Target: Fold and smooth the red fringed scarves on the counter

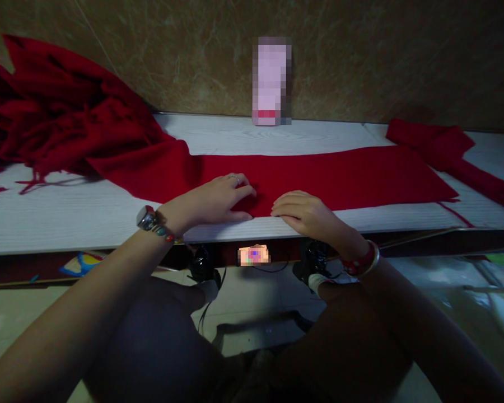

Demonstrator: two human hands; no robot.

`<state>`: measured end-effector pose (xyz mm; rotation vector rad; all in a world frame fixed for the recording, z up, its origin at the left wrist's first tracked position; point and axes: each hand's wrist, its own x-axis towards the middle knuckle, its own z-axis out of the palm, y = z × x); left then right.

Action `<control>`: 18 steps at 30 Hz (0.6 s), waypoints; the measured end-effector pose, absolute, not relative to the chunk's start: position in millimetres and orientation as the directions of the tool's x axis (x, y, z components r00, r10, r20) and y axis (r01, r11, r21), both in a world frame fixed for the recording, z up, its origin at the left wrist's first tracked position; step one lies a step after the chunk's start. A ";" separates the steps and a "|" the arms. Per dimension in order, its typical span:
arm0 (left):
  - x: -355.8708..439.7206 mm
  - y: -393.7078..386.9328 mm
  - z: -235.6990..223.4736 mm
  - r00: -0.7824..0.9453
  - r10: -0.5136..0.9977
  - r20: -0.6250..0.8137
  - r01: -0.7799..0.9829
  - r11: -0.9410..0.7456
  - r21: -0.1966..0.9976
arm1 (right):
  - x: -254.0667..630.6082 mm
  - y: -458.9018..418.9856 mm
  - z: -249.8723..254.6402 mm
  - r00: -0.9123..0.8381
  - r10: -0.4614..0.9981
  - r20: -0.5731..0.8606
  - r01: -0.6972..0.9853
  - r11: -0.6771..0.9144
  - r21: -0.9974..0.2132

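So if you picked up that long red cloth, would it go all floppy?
Very likely: the red cloth already slumps into soft folds toward the left. It's probably light, since its flat part looks thin. Pushed, it might bunch up, like those folds.

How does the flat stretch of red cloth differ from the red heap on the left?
Pose: the flat stretch lies mostly smooth, while the red heap is bunched in folds.
Outline: the flat stretch has fairly straight long edges; the heap is irregular, with thin strands hanging out.
Contact: both hands are at the flat stretch, none at the heap.
Shared: both are red and on the white tabletop.
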<state>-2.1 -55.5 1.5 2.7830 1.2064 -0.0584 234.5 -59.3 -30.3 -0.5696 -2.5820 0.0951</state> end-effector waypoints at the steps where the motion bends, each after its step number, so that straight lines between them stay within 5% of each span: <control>1: -2.2 -55.8 4.4 0.695 0.716 -0.057 0.719 -0.693 0.062 | 234.7 -59.2 -30.1 -0.796 0.422 0.434 0.384 0.906 -0.176; 18: 14.9 -69.1 13.7 0.663 0.748 -0.023 0.739 -0.658 -0.145 | 229.6 -61.5 -32.3 -0.619 0.511 0.596 0.536 0.830 -0.155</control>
